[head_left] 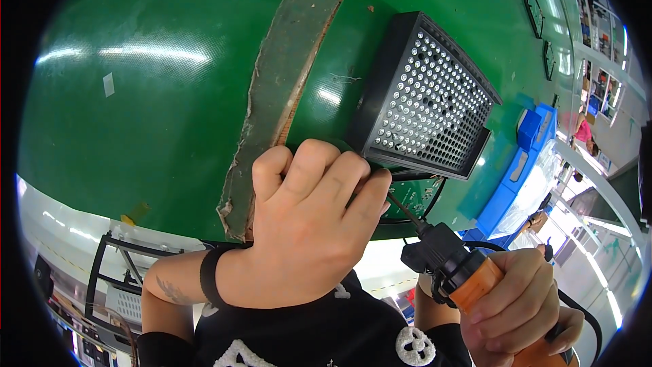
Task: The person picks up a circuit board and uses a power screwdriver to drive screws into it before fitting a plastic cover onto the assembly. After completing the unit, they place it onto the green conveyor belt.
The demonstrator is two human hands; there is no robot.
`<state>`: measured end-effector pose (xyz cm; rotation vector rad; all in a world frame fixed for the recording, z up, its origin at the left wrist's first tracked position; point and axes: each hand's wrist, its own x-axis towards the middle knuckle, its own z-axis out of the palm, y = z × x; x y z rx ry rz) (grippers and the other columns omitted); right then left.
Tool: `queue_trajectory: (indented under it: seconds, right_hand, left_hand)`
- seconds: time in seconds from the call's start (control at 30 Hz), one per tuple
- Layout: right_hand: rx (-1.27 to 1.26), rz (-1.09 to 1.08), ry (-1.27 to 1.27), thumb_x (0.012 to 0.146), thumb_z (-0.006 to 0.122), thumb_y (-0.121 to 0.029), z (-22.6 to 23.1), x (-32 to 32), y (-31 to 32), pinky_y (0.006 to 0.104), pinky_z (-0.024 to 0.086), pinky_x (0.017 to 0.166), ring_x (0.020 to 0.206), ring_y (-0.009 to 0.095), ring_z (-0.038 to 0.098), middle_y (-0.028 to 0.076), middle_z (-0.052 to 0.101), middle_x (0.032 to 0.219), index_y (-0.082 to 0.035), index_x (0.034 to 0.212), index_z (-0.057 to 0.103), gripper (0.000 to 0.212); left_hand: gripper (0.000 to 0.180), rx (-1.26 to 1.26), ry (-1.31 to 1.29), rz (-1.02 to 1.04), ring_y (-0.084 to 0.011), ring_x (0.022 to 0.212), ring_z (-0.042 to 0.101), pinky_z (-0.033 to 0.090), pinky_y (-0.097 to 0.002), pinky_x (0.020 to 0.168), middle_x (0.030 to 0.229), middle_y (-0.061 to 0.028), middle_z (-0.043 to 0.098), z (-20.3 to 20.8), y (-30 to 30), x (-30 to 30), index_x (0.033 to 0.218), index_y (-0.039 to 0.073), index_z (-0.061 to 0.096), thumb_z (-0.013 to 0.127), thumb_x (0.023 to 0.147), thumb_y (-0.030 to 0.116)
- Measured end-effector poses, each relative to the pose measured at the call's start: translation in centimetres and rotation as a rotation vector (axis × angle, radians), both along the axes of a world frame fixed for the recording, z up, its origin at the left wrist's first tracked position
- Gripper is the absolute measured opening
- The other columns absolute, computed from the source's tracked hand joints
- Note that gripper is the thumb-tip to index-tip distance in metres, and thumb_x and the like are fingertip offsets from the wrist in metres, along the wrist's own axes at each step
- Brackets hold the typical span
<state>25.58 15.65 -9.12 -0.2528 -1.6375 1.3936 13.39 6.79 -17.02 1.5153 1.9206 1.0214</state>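
My left hand (309, 221) is closed at the near edge of the table, fingers curled downward. Its fingertips are hidden, so what they pinch, if anything, does not show. My right hand (519, 306) is wrapped round an orange and black electric screwdriver (475, 281). The tool's thin bit points up and left, ending close by the left fingers. Partly covered by that hand lies a green circuit board (414, 192) with a black cable beside it. Just beyond stands a black tray (382, 81) whose perforated plate carries rows of small round silver pieces, with some holes dark.
A worn greyish strip (282, 47) with a frayed edge runs across the green tabletop (170, 109). To the right sits a blue bin (499, 207) with clear plastic in it. Two dark narrow frames (533, 12) lie at the far right. Other people are visible in the background.
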Motion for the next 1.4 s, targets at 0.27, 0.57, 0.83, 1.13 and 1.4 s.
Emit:
queue_trajectory:
  seconds: [0.27,0.57,0.83,1.13,1.4]
  right_hand:
    - [0.009,0.046,-0.044,0.078,0.058,-0.003,0.0,-1.3,-0.2,0.0241,0.045,0.037,0.041,0.010,0.048,0.003,0.051,0.061,-0.005,0.113,0.043,0.039]
    - [-0.008,-0.002,0.526,0.066,0.063,0.002,3.7,4.3,0.8,0.0206,0.045,0.034,0.035,0.009,0.048,0.001,0.049,0.048,0.000,0.096,0.040,0.038]
    - [0.076,-0.363,0.387,0.068,0.060,0.001,3.4,7.3,2.6,0.0199,0.048,0.039,0.038,0.009,0.050,0.002,0.050,0.052,-0.002,0.098,0.037,0.038]
    - [0.129,-0.318,0.158,0.071,0.059,-0.003,2.6,6.2,6.1,0.0208,0.047,0.042,0.041,0.010,0.051,0.002,0.050,0.055,-0.004,0.103,0.037,0.039]
    - [0.024,-0.256,0.155,0.071,0.059,0.001,0.2,2.8,7.8,0.0320,0.046,0.041,0.042,0.017,0.051,0.004,0.052,0.057,-0.012,0.109,0.031,0.049]
  left_hand:
    - [0.034,0.035,-0.011,-0.017,-0.0222,0.081,0.048,0.031,-0.0370,0.075,0.084,-0.0010,0.053,0.0,-0.3,-0.8,0.089,0.008,0.065,0.074,0.056,0.012]
    - [0.026,-0.096,-0.378,-0.308,-0.0245,0.064,0.053,0.039,-0.0338,0.058,0.073,-0.0091,0.055,4.0,2.1,-1.2,0.088,0.006,0.055,0.069,0.067,0.008]
    - [0.026,-0.402,-0.574,-0.078,-0.0283,0.079,0.060,0.048,-0.0397,0.071,0.078,-0.0184,0.062,3.4,29.3,-5.1,0.088,-0.004,0.062,0.065,0.075,0.018]
    - [0.041,0.296,0.539,-0.469,-0.0338,0.105,0.049,0.043,-0.0447,0.082,0.105,-0.0153,0.058,-2.9,37.7,1.2,0.107,0.011,0.059,0.067,0.069,0.026]
    - [0.028,0.187,0.590,-0.628,-0.0362,0.090,0.056,0.045,-0.0434,0.078,0.091,-0.0186,0.063,0.3,35.2,0.1,0.094,0.004,0.061,0.060,0.067,0.012]
